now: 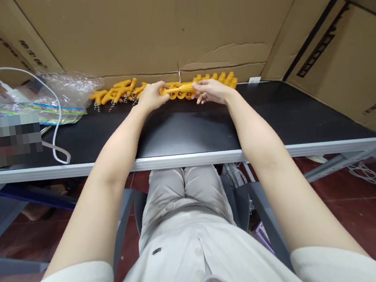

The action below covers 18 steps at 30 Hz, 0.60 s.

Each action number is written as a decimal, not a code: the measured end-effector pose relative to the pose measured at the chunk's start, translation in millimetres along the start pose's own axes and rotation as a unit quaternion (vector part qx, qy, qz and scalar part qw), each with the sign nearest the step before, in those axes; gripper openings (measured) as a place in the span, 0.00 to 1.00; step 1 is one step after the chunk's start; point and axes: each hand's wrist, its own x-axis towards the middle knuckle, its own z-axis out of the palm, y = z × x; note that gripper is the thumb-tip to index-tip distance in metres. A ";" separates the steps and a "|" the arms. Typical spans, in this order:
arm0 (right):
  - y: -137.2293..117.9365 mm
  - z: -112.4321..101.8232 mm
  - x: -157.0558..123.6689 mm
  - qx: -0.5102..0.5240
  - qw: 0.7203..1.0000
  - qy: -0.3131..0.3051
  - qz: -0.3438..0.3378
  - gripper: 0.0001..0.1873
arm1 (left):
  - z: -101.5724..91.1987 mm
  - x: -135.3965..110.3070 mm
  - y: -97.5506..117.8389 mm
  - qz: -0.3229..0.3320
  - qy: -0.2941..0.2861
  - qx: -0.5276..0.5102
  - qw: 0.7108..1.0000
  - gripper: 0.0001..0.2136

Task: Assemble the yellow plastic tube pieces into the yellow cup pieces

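Left hand (152, 96) and right hand (212, 90), fingers closed on opposite ends of a yellow plastic bar (180, 88) near the far edge of the black table (187, 132); loose yellow pieces (115, 93) lie just left; clear plastic bag (66, 85) and white cable (53, 116) toward the far left corner.

The scene is lit evenly and quite bright, with light that seems to come from above. The black worktop (187, 132) shows a soft pale sheen near its middle, and only weak shadows lie under the forearms. The wide lens bends straight lines toward the edges. A pixelated patch (3, 141) covers a part at the left. The floor (358, 220) below is darker.
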 end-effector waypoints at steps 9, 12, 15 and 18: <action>20.8 -7.0 26.7 -0.006 1.000 0.001 -0.017 0.30 | -2.0 -3.0 3.6 0.009 0.000 0.011 1.000 0.20; 21.4 -3.1 29.1 -0.014 1.000 0.004 -0.002 0.34 | -2.2 -3.1 4.1 0.000 -0.004 0.011 1.000 0.21; 14.7 0.9 19.2 -0.020 1.000 -0.009 0.017 0.30 | -2.8 -3.1 4.5 -0.003 -0.001 0.008 1.000 0.20; 8.4 1.8 8.5 0.006 1.000 -0.022 -0.001 0.16 | -3.5 -3.5 4.9 -0.005 -0.002 0.010 1.000 0.20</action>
